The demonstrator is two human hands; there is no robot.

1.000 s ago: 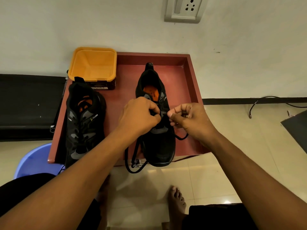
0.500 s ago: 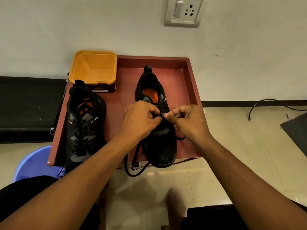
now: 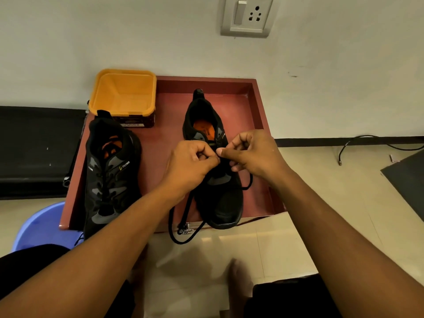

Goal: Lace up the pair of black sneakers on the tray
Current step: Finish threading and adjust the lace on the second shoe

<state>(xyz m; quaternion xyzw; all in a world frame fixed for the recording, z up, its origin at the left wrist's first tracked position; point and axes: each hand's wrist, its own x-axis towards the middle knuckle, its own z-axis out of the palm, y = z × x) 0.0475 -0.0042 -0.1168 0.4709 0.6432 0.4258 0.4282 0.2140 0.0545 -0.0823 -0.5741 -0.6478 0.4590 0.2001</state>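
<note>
Two black sneakers with orange insoles stand on a dark red tray (image 3: pixel 257 104), toes toward me. The left sneaker (image 3: pixel 110 177) has laces threaded through its eyelets. Over the tongue of the right sneaker (image 3: pixel 220 200) my two hands meet. My left hand (image 3: pixel 190 166) pinches the black lace (image 3: pixel 181 226) with curled fingers, and my right hand (image 3: pixel 252 152) pinches it too, thumb and forefinger tip to tip with the left. One lace loop hangs off the tray's front edge; another loop lies to the right of the shoe. The upper eyelets are hidden by my hands.
An orange tub (image 3: pixel 122 97) sits at the tray's back left corner. A blue plastic basin (image 3: pixel 39 226) stands below the tray on the left, a black bench (image 3: pixel 34 152) further left. A wall socket (image 3: pixel 247 16) is above; a cable (image 3: pixel 367 143) lies on the tiled floor.
My hands have closed together over the right sneaker's tongue, fingertips now touching. The view has tilted slightly, so the tray sits lower in frame. The left sneaker has not moved.
</note>
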